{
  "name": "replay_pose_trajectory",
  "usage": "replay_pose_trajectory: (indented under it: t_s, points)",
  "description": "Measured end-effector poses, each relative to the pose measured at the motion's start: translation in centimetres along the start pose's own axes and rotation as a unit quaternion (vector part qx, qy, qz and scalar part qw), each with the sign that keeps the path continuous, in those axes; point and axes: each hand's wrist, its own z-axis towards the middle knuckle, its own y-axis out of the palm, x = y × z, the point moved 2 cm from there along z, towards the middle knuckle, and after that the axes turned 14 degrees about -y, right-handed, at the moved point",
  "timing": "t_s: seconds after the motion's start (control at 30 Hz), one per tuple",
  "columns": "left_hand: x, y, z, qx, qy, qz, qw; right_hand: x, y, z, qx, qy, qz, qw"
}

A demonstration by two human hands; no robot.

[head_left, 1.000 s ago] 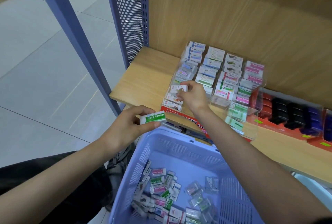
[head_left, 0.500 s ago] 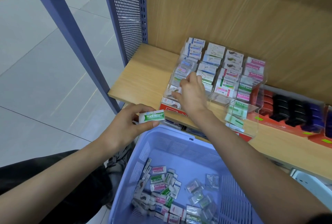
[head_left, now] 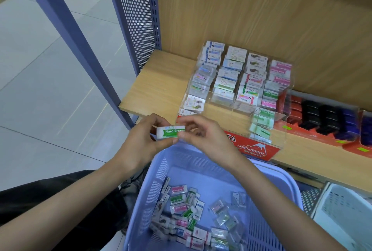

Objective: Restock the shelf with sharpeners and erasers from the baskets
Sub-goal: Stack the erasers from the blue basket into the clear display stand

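A lavender slatted plastic basket (head_left: pixel 155 182) sits low in front of the person. Its floor is strewn with small wrapped erasers (head_left: pixel 181 210) in green, pink and clear sleeves, a loose heap of several dozen, too jumbled to count exactly. At the right edge is a white plastic basket (head_left: pixel 342 216), so two baskets in all; what it holds cannot be made out.

On the light wooden shelf (head_left: pixel 157 89) stands one clear acrylic display case (head_left: pixel 241 107) with four columns of stepped compartments, most filled with erasers. To its right, red cardboard trays (head_left: pixel 314 135) hold rows of red, black and blue blocks, too blurred to identify.

One green-and-white "Hard Eraser" block (head_left: pixel 170 132) is held above the lavender basket's far rim, just in front of the shelf edge. The left hand (head_left: pixel 141 146) grasps it, fingers curled over the top and thumb beneath. The right hand (head_left: pixel 207 142) pinches its right end.
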Motion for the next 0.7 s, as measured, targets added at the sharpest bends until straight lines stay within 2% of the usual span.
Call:
replay_pose_trajectory:
  t_s: [0.13, 0.3, 0.37, 0.43, 0.53, 0.57, 0.63, 0.7]
  points:
    - [1.3, 1.3, -0.4, -0.024, 0.019, 0.016, 0.999, -0.1, -1.0, -1.7, -0.031, -0.056, -0.121, 0.991]
    - [3.3, 4.0, 0.2, -0.118, 0.05, -0.031, 0.991, -0.1, -4.8, -3.8, -0.021, -0.104, -0.234, 0.966]
    - [3.7, 5.1, 0.7, -0.117, 0.076, 0.031, 0.99, 0.4, -7.2, -4.7, 0.027, -0.08, -0.267, 0.96]
    - [3.3, 5.8, 1.5, -0.086, 0.138, 0.134, 0.978, 1.1, -10.4, -5.3, 0.101, -0.044, -0.308, 0.945]
    - [1.1, 6.9, 2.8, -0.022, 0.243, 0.308, 0.92, 2.9, -16.1, -5.1, 0.19, 0.013, -0.386, 0.903]
    - [0.0, 7.5, 3.2, 0.003, 0.252, 0.364, 0.897, 3.5, -17.8, -4.6, 0.204, 0.041, -0.405, 0.89]
    - [-1.5, 8.5, 3.5, 0.043, 0.238, 0.426, 0.872, 4.8, -20.5, -3.5, 0.184, 0.077, -0.457, 0.867]
    - [-2.9, 9.4, 3.7, 0.051, 0.232, 0.449, 0.861, 5.9, -21.8, -2.3, 0.107, 0.091, -0.537, 0.832]
